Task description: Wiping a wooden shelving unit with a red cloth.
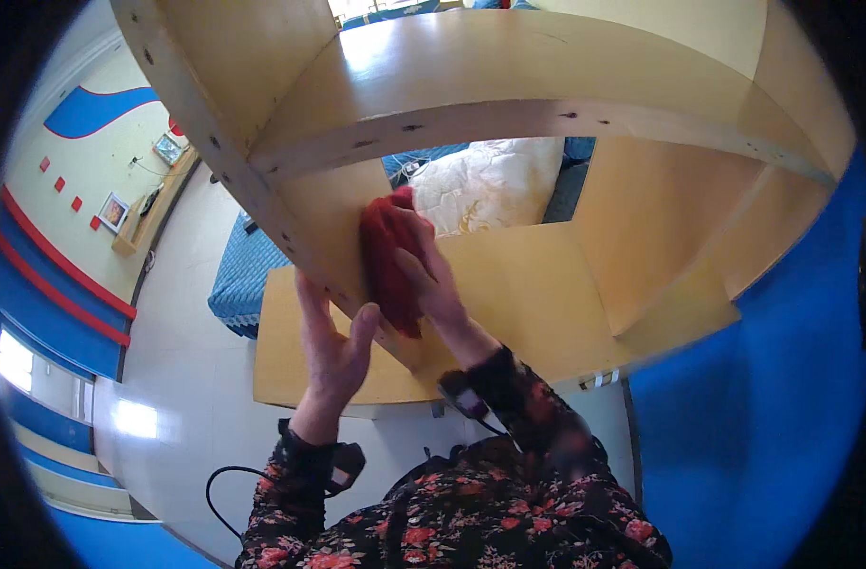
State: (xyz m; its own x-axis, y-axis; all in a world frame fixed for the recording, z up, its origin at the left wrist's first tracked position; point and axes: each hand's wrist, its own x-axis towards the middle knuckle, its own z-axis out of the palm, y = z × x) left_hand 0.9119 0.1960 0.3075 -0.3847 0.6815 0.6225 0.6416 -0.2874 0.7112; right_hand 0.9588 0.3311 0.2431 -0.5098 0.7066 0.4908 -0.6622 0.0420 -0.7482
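A crumpled red cloth (387,256) is gripped in my right hand (431,270), which presses it against the inner face of the upright wooden panel (324,209) of a shelf unit. My left hand (333,346) holds the front edge of the same panel from its outer side. Its thumb is near the inside edge, while its fingers are partly hidden behind the panel. Above both hands runs a curved wooden shelf (452,119), and below them lies the unit's lower board (509,284).
Through an opening at the back shows a bed with a pale patterned quilt (485,185). A blue bedcover (239,280) hangs beyond the left side. A blue wall (784,398) stands at right. At far left, a wall shelf (148,213) holds framed pictures.
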